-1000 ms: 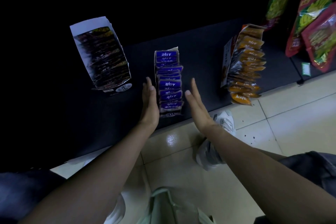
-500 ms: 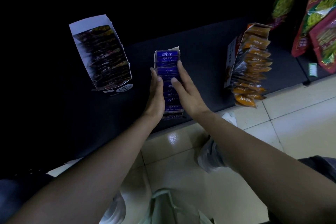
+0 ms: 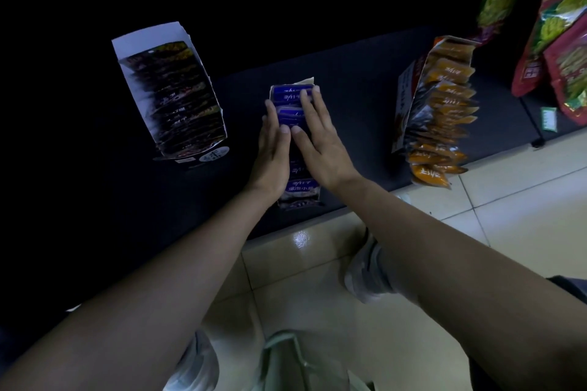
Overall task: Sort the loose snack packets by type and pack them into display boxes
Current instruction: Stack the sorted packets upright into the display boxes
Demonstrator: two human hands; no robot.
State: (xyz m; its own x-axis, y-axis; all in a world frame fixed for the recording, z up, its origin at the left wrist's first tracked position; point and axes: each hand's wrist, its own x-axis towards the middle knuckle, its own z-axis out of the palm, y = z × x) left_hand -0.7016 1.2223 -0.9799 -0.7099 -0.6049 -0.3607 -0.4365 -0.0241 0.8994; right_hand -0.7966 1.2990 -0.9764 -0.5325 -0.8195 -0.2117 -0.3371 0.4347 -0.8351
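**Both Palms Flat on the Blue Row**

The blue packets (image 3: 301, 187) stand in a row inside the middle display box (image 3: 298, 204). The box sits on the dark shelf (image 3: 349, 73), just toward 12 o'clock from the centre of the view. The left hand (image 3: 273, 149) lies along the row's 9 o'clock side, fingers straight and together, clasping nothing. The right hand (image 3: 320, 140) rests flat on top, fingers straight, its tips reaching the farthest packet; it pinches nothing either. The two thumbs nearly meet over the row.

At 10 o'clock a second box (image 3: 149, 36) holds dark packets (image 3: 178, 105). At 2 o'clock a third box (image 3: 405, 95) holds orange packets (image 3: 444, 95), crowded and uneven. Red-and-green bags (image 3: 556, 25) hang at 1 o'clock. Tiled floor (image 3: 476, 216) fills the 5 o'clock side.
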